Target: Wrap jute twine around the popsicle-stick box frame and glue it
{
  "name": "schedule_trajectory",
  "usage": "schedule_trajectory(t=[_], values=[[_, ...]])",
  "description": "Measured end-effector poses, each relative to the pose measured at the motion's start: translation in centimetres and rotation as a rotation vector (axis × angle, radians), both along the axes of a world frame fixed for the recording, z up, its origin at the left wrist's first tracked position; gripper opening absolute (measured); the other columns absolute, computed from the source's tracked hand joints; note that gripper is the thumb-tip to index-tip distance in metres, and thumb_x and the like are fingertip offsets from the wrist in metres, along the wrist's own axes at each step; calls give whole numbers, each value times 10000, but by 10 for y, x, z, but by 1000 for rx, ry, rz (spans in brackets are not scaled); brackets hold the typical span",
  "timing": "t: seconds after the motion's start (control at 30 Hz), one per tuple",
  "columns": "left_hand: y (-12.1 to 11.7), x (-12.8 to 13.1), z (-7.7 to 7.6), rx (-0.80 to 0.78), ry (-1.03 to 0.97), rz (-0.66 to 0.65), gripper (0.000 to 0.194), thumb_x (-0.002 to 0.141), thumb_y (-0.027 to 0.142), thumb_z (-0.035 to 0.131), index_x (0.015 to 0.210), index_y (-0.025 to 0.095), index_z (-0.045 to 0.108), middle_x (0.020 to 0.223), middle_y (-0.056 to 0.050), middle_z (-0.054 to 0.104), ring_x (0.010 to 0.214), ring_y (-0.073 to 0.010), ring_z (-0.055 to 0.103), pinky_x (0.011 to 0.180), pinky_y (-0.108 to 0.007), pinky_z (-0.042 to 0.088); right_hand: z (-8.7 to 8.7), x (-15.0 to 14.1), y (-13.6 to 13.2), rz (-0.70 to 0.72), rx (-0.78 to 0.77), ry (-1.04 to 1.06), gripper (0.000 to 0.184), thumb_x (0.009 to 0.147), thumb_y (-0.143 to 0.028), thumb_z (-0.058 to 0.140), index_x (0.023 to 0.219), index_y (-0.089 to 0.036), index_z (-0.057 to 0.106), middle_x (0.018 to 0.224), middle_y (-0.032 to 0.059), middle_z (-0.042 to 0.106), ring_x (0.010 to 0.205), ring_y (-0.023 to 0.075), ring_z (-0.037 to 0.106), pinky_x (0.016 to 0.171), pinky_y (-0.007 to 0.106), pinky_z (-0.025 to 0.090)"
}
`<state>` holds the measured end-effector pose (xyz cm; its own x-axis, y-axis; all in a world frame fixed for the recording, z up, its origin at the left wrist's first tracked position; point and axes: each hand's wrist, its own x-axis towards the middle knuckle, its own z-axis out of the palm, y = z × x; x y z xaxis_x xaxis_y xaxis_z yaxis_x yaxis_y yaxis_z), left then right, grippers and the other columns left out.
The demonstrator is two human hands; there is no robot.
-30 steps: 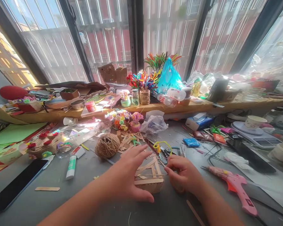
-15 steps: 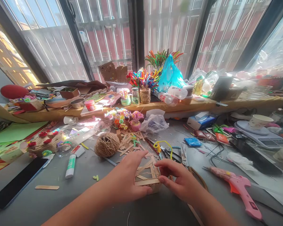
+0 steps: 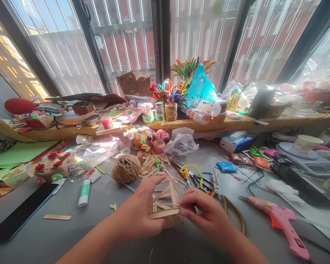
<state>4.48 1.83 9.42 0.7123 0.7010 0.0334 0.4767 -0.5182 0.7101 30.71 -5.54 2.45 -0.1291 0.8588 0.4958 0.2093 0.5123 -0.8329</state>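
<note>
A small box-like frame of wooden craft sticks (image 3: 165, 212) stands near the front of the grey table. My left hand (image 3: 144, 209) is wrapped round its left side, thumb along the front and fingers over the back. My right hand (image 3: 202, 207) is closed in a pinch at the frame's right front corner. A thin tan strand, which looks like twine (image 3: 167, 204), runs across the frame to those fingertips. Behind my left hand lies a ball of brown twine (image 3: 125, 168), beside a heap of loose craft sticks (image 3: 148, 165).
Scissors (image 3: 216, 182) and pliers lie beyond my right hand, and a pink hot glue gun (image 3: 280, 222) farther right. At left are a glue stick (image 3: 84, 193), a phone (image 3: 22, 214) and a single craft stick (image 3: 57, 217). A crowded ledge (image 3: 143, 128) runs along the back.
The frame has turned and shifted slightly left with my left hand. My right fingers have closed from a looser curl into a pinch at its corner. The view has shifted a little.
</note>
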Motion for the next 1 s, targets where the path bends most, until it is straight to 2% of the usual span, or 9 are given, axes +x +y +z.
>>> schedule_trajectory(t=[0.17, 0.33, 0.7, 0.83, 1.0], values=[[-1, 0, -5, -1, -9, 23, 1102, 724, 155, 857, 1682, 370, 357, 1756, -107, 417, 1628, -412, 421, 1356, -603, 357, 7, 5, -3, -79, 28, -112, 121, 1061, -258, 724, 1044, -255, 844, 787, 37, 784, 677, 203, 698, 639, 283, 534], [-3, 1, -7, -9, -25, 24, 1097, 706, 137, 841, 1672, 368, 375, 1725, -103, 447, 1617, -414, 427, 1362, -586, 348, 10, 7, -7, -122, -11, -174, 159, 1050, -275, 708, 973, -252, 845, 745, 31, 744, 641, 200, 658, 589, 283, 483], [-6, 7, 3, -50, -61, 53, 1064, 673, 132, 860, 1651, 299, 475, 1714, -137, 470, 1612, -460, 421, 1347, -648, 329, 15, 13, -13, -107, -47, -222, 185, 1075, -277, 659, 930, -251, 772, 732, -4, 638, 635, 177, 560, 582, 278, 396], [-5, 3, -6, -73, -127, 47, 1041, 695, 129, 872, 1640, 329, 485, 1694, -121, 489, 1599, -442, 445, 1344, -643, 333, 15, 13, -7, -43, -62, -209, 145, 1067, -242, 677, 962, -247, 777, 770, 6, 683, 681, 183, 615, 621, 266, 449], [-6, -4, -33, -185, -377, 30, 1001, 796, 193, 881, 1668, 361, 419, 1740, -107, 433, 1627, -395, 430, 1372, -594, 284, 12, 9, -3, 12, -69, -40, 131, 1072, -256, 715, 981, -254, 808, 823, 16, 720, 743, 189, 648, 689, 267, 498]])
